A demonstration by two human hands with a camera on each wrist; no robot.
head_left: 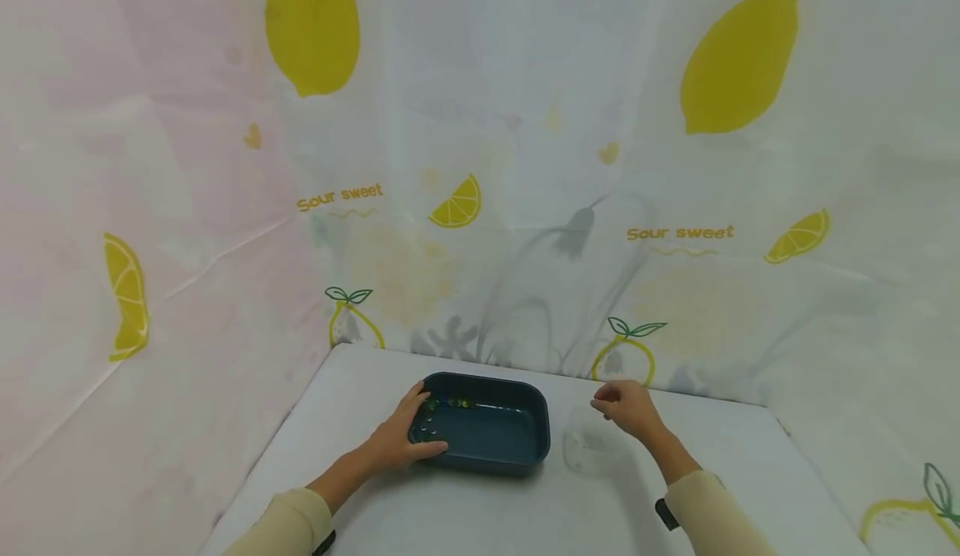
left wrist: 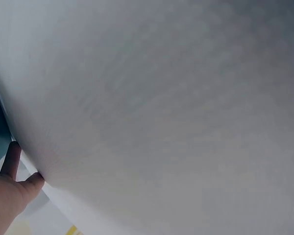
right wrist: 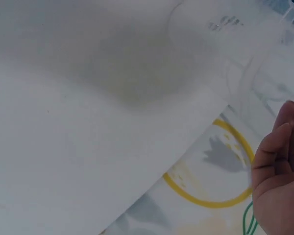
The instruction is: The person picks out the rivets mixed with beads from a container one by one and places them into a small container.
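A dark blue rectangular dish stands on the table, with several small glass marbles, some yellow-green and some clear, toward its left end. My left hand grips that left end, thumb along the near rim and fingers at the far corner; in the left wrist view the hand shows only at the lower left. My right hand hovers at the far side of a clear plastic box, fingers curled and tips together. In the right wrist view nothing shows between the fingertips. Small clear pieces lie in the box.
The white table ends at a lemon-print curtain behind the dish and along both sides. The clear box stands just right of the dish, with a narrow gap between them.
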